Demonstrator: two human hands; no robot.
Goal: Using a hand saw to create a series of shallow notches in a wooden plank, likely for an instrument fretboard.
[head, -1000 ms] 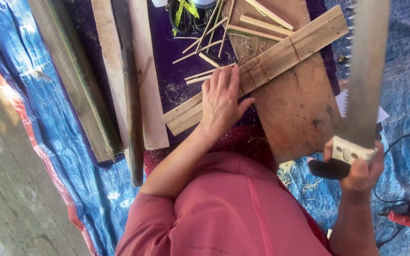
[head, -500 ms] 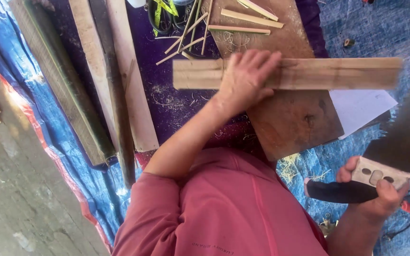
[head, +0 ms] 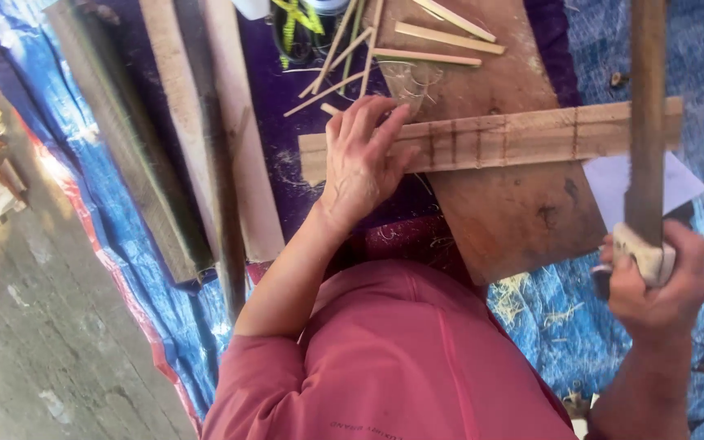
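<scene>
Hands first: the left hand (head: 362, 159) lies flat, fingers together, pressing down the left part of a long wooden slat (head: 515, 137). Half a second ago this hand sat further along the slat, over the board; now it is nearer the slat's left end, which juts out over the purple cloth (head: 295, 175). The slat itself keeps its level lie across the brown board (head: 523, 212), and four dark pencil-like marks across it are now uncovered.

The right hand (head: 657, 281) is clamped around the pale handle of a saw (head: 647, 122). Before, the blade slanted away at the right edge, well clear of the wood; now it stands nearly upright in the picture and crosses the right end of the slat. Whether the teeth touch the wood cannot be told.

Counted: one slat under the hand, one board beneath it, one saw. Three thin cut strips (head: 442, 37) lie on the far part of the board, and a loose bundle of several thinner sticks (head: 344, 61) sits just beside them; their number is unclear. Two long pale planks (head: 234, 122) and one grey beam (head: 124, 138) lie to the left on the blue tarpaulin (head: 564, 326). One white sheet of paper (head: 609, 183) peeks from under the board's right edge.
</scene>
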